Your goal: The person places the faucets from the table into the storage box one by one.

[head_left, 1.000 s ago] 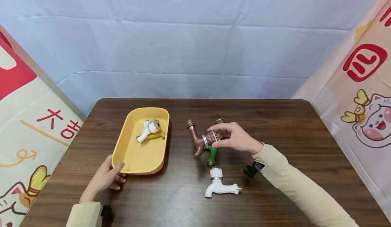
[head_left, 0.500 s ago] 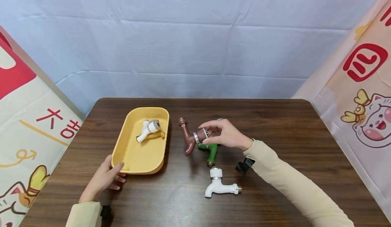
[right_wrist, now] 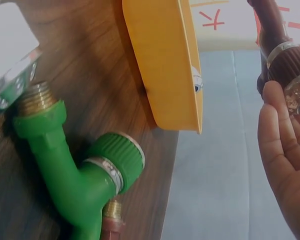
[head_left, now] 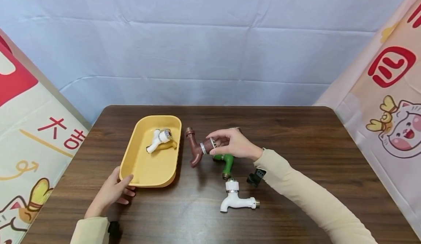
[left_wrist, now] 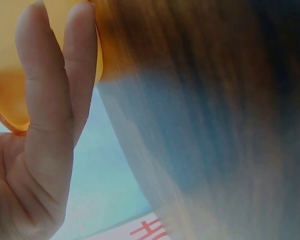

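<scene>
My right hand (head_left: 235,144) grips a reddish-brown tap (head_left: 195,152) by its ribbed knob, holding it above the table between the yellow tray and a green tap (head_left: 228,163). In the right wrist view the fingertips meet the knob of that brown tap (right_wrist: 287,62). At the near left corner of the yellow tray (head_left: 151,172), my left hand (head_left: 113,191) holds the rim, thumb over the edge and fingers outside. Inside the tray, a white tap (head_left: 156,141) lies across a yellow tap (head_left: 169,146). Another white tap (head_left: 235,201) lies nearer on the table.
Behind the green tap, the right wrist view shows part of another reddish-brown fitting (right_wrist: 111,227) with a brass thread. The dark wooden table (head_left: 296,127) ends at a pale cloth backdrop (head_left: 210,54). Printed cloths hang at both sides.
My right hand has carried the brown tap leftward, away from the green tap and closer to the tray. The left hand and tray stay in place.
</scene>
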{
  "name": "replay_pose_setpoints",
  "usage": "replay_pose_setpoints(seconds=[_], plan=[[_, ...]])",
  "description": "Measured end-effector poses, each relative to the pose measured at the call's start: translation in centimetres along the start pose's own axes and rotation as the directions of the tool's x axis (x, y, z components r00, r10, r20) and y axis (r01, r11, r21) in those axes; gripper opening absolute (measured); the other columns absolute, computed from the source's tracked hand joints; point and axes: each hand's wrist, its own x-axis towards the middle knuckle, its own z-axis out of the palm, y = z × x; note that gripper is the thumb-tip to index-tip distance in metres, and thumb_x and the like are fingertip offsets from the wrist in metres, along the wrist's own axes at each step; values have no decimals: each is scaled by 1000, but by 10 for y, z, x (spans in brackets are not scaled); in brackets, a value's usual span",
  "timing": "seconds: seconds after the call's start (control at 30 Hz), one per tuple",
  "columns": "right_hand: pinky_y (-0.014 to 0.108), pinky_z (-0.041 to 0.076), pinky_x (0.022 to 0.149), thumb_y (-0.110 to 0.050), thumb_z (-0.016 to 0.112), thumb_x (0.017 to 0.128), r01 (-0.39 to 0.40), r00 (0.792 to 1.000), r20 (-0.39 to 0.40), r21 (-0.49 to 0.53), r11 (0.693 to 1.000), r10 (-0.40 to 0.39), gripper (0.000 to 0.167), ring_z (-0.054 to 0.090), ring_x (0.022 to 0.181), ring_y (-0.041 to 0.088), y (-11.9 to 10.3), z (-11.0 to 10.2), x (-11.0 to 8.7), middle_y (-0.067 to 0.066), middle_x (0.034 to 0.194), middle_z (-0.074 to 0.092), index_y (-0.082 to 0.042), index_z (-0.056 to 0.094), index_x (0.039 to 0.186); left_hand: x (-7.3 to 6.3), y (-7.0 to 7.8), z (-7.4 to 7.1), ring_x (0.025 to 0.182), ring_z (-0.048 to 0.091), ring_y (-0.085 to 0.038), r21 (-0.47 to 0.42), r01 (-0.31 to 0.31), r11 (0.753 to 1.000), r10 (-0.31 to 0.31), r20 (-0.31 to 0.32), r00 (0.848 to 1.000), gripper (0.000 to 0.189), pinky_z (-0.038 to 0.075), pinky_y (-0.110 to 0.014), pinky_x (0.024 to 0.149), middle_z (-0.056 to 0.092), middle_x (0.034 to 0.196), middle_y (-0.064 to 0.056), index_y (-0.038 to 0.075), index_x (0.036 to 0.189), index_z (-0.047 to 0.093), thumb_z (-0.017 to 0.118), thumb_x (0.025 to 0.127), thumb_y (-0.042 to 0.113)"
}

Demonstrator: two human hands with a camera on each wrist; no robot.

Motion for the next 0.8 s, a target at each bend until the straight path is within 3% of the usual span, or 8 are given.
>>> replay_pose_setpoints(seconds=[0.33, 0.8], plan=[[29, 51, 70, -14, 75, 75, -58, 998, -4, -29, 998, 58, 41, 61, 77, 14, 1, 12, 14, 6, 90, 65, -2, 61, 113, 2, -2, -1, 67, 62, -25, 2, 0, 1000, 0, 5, 1000, 47, 52, -40, 52, 58, 81, -15, 3, 132, 19, 44, 97, 24], [27, 51, 72, -12, 75, 75, -53, 999, -6, -15, 998, 53, 43, 62, 79, 14, -6, 24, 32, 10, 95, 65, 1, 61, 113, 3, -2, -2, 68, 63, -26, -3, -13, 1000, 13, 8, 1000, 46, 52, -40, 52, 58, 81, -15, 3, 131, 20, 44, 97, 24]])
